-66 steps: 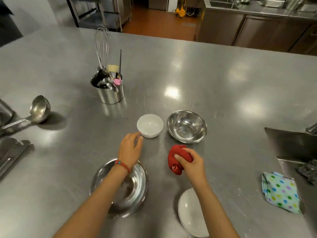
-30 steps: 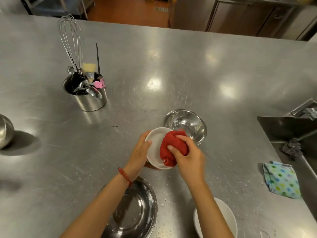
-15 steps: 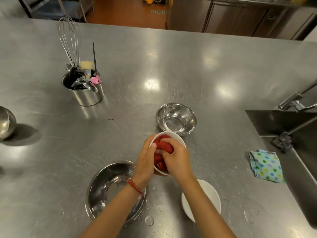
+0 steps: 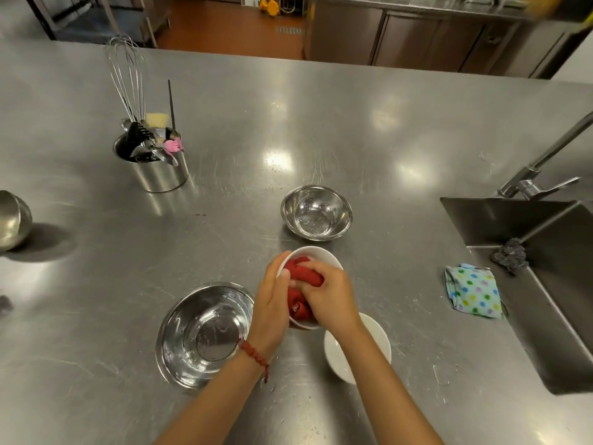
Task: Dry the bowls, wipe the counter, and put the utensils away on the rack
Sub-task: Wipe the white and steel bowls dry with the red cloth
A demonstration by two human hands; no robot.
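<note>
My left hand [image 4: 271, 308] grips the rim of a small white bowl [image 4: 316, 255], held tilted just above the steel counter [image 4: 224, 107]. My right hand [image 4: 330, 293] presses a red cloth [image 4: 301, 273] into that bowl. A small steel bowl [image 4: 316, 213] with water drops sits right behind. A large wet steel bowl [image 4: 203, 335] lies at the near left. A second white bowl [image 4: 375, 332] rests under my right forearm. A steel pot [image 4: 154, 170] at the far left holds a whisk [image 4: 125, 78], spoons and other utensils.
A sink [image 4: 545, 284] with a faucet [image 4: 539, 184] takes up the right side, with a steel scourer [image 4: 510, 255] on its edge. A dotted cloth [image 4: 473, 290] lies beside it. A ladle bowl [image 4: 12, 220] sits at the left edge. Water drops lie near my arms.
My left hand picked the small white bowl off the counter and brought it nearer. My right hand moved the red cloth into it and keeps turning it inside.
</note>
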